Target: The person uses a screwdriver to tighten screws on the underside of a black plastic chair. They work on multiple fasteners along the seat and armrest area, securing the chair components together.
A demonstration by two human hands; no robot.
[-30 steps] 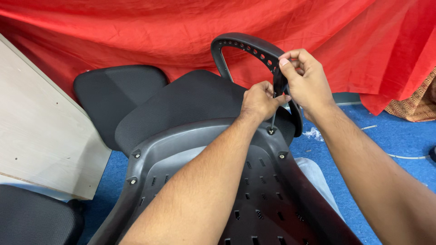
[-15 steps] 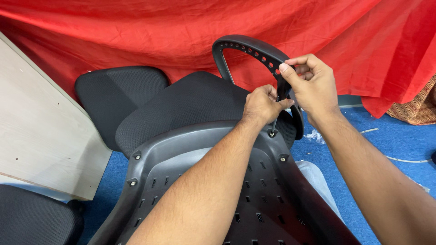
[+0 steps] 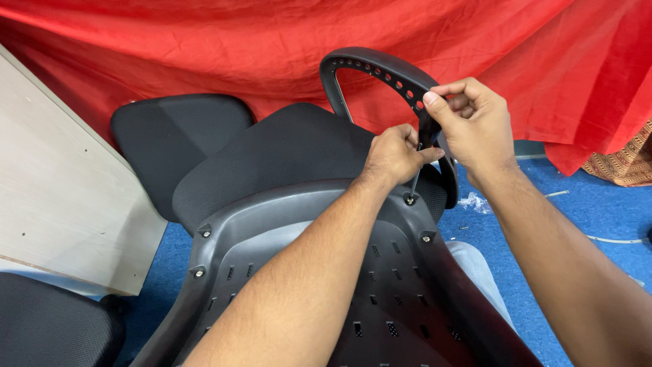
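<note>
Holding a thin key (image 3: 413,182), your left hand (image 3: 392,155) pinches its shaft. It stands almost upright, tip down in a bolt (image 3: 409,199) on the chair (image 3: 299,224). Your right hand (image 3: 475,126) grips its top by the armrest (image 3: 380,68).

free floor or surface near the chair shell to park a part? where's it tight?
Free: blue carpet right of the chair shell, below the red cloth, with a few scraps; the pale board at left. Tight: around the bolt, where the left hand, right hand, hex key and armrest crowd together.
</note>
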